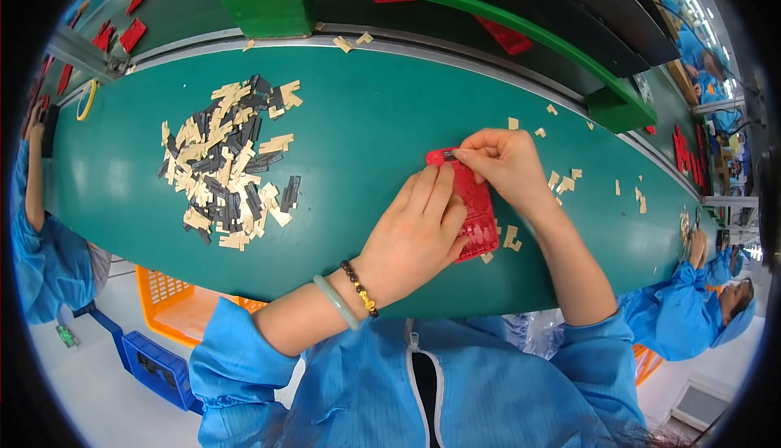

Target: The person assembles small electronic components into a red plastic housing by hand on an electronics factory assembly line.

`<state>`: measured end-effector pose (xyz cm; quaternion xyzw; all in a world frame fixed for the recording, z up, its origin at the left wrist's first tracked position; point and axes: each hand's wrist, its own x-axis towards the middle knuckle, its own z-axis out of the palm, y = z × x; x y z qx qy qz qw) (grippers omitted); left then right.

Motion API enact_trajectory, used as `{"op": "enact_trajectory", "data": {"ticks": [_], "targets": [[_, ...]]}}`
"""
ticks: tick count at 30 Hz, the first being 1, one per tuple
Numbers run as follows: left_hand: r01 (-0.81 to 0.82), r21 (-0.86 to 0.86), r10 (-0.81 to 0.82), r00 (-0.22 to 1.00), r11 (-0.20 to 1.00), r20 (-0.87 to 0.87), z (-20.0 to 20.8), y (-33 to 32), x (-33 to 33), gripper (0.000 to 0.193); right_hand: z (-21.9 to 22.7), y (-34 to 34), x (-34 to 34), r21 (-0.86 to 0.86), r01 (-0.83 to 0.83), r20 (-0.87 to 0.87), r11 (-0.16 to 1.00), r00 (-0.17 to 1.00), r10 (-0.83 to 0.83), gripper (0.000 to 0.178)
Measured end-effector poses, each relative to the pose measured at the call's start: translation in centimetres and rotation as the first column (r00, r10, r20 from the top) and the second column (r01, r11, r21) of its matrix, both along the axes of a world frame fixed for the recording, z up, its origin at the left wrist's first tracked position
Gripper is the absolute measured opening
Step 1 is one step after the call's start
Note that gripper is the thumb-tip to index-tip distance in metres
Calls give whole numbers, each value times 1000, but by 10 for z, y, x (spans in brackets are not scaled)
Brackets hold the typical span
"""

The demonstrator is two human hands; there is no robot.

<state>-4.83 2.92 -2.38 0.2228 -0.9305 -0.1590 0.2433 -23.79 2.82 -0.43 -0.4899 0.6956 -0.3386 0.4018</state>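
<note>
A red plastic housing (476,212), flat and phone-shaped, lies on the green work table in front of me. My left hand (415,232) grips it from the left side, fingers bent over its upper part and thumb at its lower middle. A beaded bracelet and a pale green bangle sit on that wrist. At the housing's far end my right hand (504,163) has thumb and forefinger pinched together on a small black piece (449,154) at the red edge. The fingers partly hide that piece. Further left lies a loose heap of black and cream strips (228,163).
Cream paper scraps (561,181) are scattered right of the housing. A green-framed shelf (268,8) spans the back, beside a conveyor carrying red housings (133,34). Below the table's left edge are an orange crate (167,301) and a blue bin (159,371). Co-workers in blue sit at both sides.
</note>
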Motion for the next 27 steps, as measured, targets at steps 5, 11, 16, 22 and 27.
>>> {"op": "enact_trajectory", "data": {"ticks": [5, 11, 16, 22, 27], "targets": [[30, 94, -26, 999, 995, -35, 7, -13, -2, 47, 9, -5, -1, 57, -60, -129, 997, 989, 67, 11], [37, 47, -36, 999, 998, -37, 1, -17, -3, 52, 13, 18, 18, -175, -334, -716, 926, 689, 113, 15], [45, 2, -45, 998, 999, -47, 0, -12, -5, 58, -9, 36, 11, -382, -310, -722, 871, 689, -72, 18], [13, 10, -13, 998, 1000, -57, 0, -13, -10, 53, -11, 38, -7, -356, -403, -797, 843, 602, -49, 18], [-102, -126, 119, 984, 987, 132, -2, -18, -34, 38, -2, 49, -21, -345, -310, -703, 886, 711, -25, 18]]}}
